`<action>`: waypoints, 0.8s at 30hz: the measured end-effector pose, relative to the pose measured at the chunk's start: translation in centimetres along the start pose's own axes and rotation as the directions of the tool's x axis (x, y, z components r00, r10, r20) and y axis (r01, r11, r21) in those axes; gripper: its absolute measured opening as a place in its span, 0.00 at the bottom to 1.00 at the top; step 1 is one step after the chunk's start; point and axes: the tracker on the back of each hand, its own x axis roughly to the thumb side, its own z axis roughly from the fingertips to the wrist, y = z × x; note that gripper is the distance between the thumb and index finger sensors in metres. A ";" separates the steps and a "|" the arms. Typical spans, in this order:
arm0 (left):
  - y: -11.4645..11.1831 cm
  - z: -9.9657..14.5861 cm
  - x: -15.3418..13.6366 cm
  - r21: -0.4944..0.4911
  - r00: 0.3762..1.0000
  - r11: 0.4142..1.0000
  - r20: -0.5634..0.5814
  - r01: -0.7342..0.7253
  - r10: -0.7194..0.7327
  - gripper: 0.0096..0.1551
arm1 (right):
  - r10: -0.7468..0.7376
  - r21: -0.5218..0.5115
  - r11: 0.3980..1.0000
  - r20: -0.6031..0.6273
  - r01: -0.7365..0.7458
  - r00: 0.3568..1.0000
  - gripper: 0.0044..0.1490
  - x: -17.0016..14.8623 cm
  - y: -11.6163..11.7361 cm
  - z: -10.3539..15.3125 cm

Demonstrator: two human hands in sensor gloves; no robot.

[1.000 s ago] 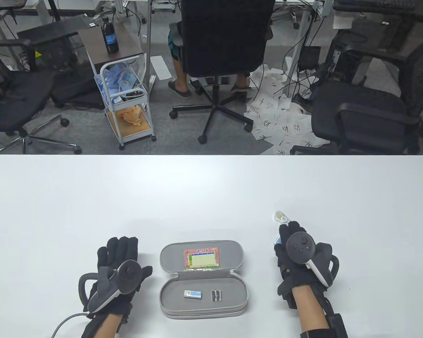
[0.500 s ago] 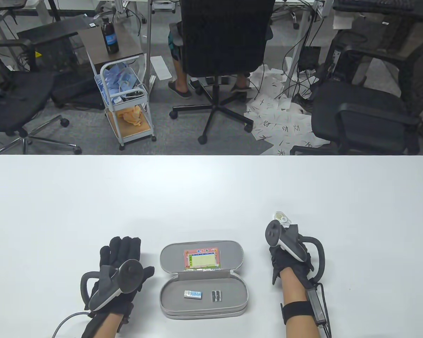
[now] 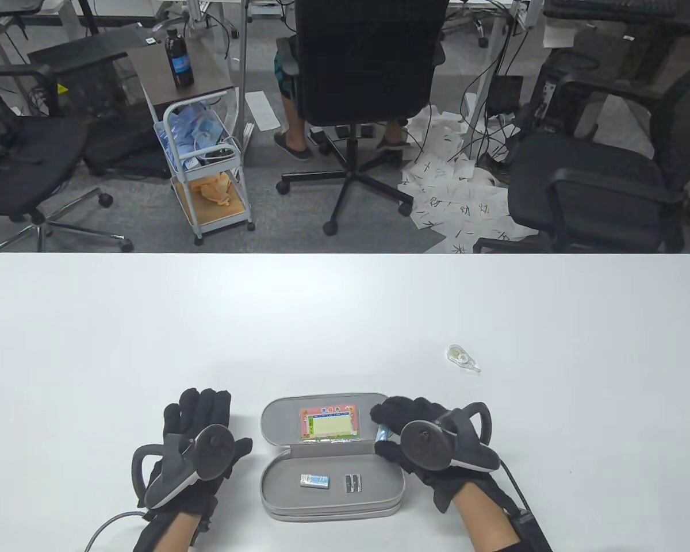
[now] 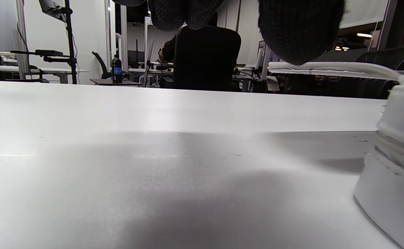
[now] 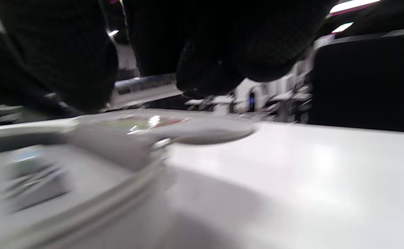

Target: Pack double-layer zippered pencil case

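Beside the open pencil case [image 3: 333, 457] on the table [image 3: 345, 322], the left hand [image 3: 198, 445] lies flat and empty, while the right hand [image 3: 422, 445] pinches something small and light-looking, best gripped at its sides.

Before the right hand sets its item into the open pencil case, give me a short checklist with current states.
1. Pencil case lies open, lid flat: ok.
2. Tray has free space beside the eraser and the small dark item: ok.
3. Right hand is at the case's right edge: ok.
4. Right hand grips something light blue; how firmly: cannot tell.
5. Left hand rests flat beside the case, not steadying it: not ok.
6. Correction tape remains on the table, unpacked: not ok.
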 end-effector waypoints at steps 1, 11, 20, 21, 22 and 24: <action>0.0 0.0 0.0 -0.002 1.000 1.000 0.001 0.001 -0.001 0.52 | -0.023 0.033 0.999 0.031 0.022 0.999 0.38 0.4 0.2 0.1; -0.2 0.0 0.1 -0.001 1.000 1.000 0.013 0.003 -0.003 0.54 | -0.105 0.039 0.994 0.010 0.105 0.994 0.37 -0.3 0.9 0.5; -0.4 0.1 -0.1 -0.022 1.000 1.000 0.004 -0.007 0.007 0.54 | -0.125 -0.253 0.966 -0.622 -0.047 0.773 0.32 -14.9 0.4 -0.6; -0.5 0.1 -0.1 -0.026 1.000 1.000 0.003 -0.013 0.013 0.54 | -0.131 -0.253 0.966 -0.660 -0.055 0.740 0.35 -15.7 0.9 -0.8; -0.5 0.1 -0.1 -0.031 1.000 0.999 0.004 -0.021 0.021 0.54 | -0.134 -0.218 0.975 -0.710 -0.035 0.691 0.37 -16.8 1.9 -1.4; -0.5 0.1 -0.1 -0.033 1.000 0.999 -0.002 -0.019 0.019 0.54 | -0.062 -0.075 0.997 -0.767 0.006 0.639 0.41 -18.2 3.5 -2.5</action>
